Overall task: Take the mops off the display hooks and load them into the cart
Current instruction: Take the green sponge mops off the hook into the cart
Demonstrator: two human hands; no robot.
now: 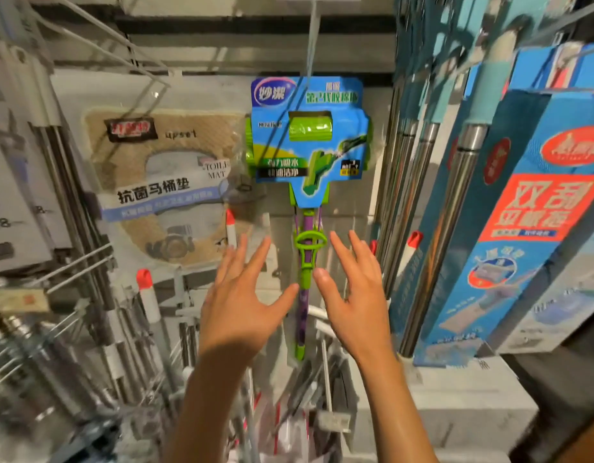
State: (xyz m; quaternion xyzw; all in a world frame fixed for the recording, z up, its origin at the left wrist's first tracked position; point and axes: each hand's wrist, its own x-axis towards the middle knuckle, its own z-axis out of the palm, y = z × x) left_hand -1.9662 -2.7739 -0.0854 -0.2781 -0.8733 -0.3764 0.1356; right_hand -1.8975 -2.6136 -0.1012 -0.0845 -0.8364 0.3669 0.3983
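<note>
A green sponge mop in blue card packaging (309, 135) hangs head-up from a display hook at the top centre, its purple and green handle (304, 295) pointing down. My left hand (242, 302) and my right hand (355, 292) are raised on either side of the handle with fingers spread. Neither hand holds anything, and the thumbs lie close to the handle. No cart is clearly visible.
More mops in blue boxes (509, 208) with steel handles (436, 228) hang at the right. A packaged toilet mat (165, 182) hangs at the left above bare wire hooks (72, 269). Several handles and packets crowd the bottom centre.
</note>
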